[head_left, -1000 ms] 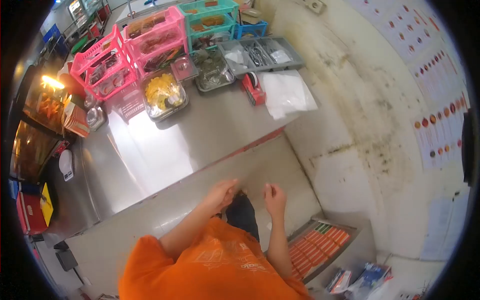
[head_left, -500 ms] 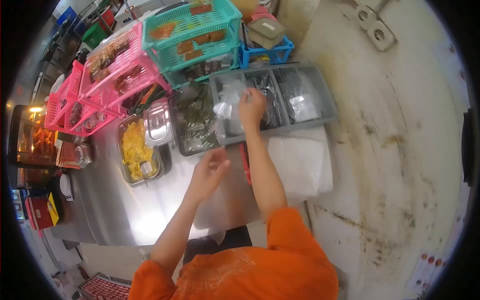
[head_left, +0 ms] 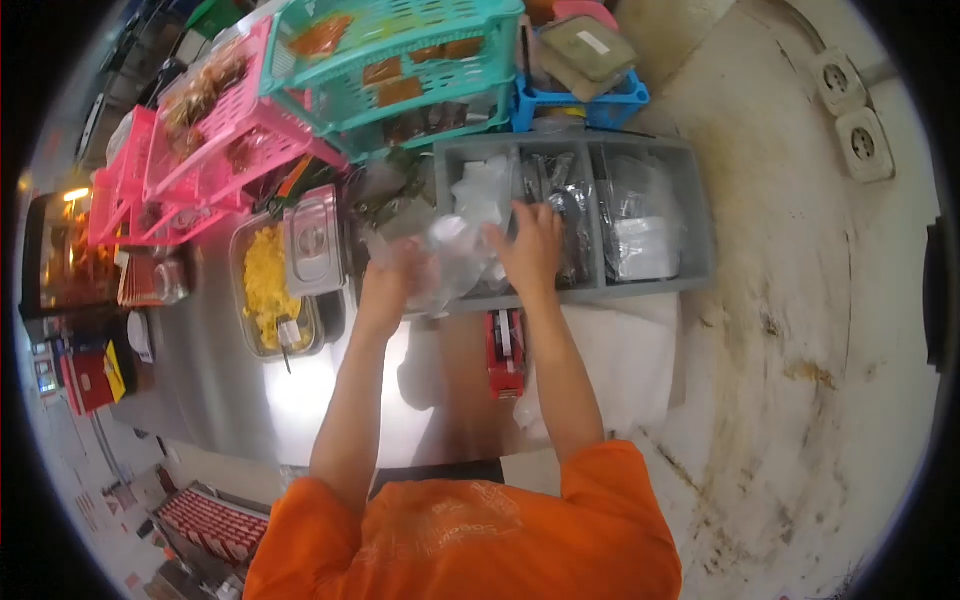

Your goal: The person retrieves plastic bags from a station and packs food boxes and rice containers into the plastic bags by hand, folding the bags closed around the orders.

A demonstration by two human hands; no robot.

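Note:
A clear plastic bag [head_left: 452,265], blurred by motion, stretches between my two hands in front of the grey divided tray [head_left: 655,285]. My left hand [head_left: 392,285] grips the bag's left side, with its fingertips partly hidden by the film. At the bag's right edge, my right hand [head_left: 533,250] has its thumb and fingers apart, over the tray's front wall; whether the thumb touches the film I cannot tell. White plastic bags [head_left: 483,190] lie in the tray's left compartment. Dark wrapped items [head_left: 568,205] fill the middle one, and clear packets [head_left: 640,240] the right one.
A red stapler-like object [head_left: 506,355] and a white sheet stack [head_left: 630,355] lie in front of the tray. Leftward stand a metal lid [head_left: 313,245] and a container of yellow food [head_left: 266,285]. Teal baskets [head_left: 400,110] and pink baskets [head_left: 215,170] are stacked behind.
My right hand has come out of the left compartment towards me and opened. A clear bag now hangs in front of the tray, and my left hand has moved up and taken hold of it.

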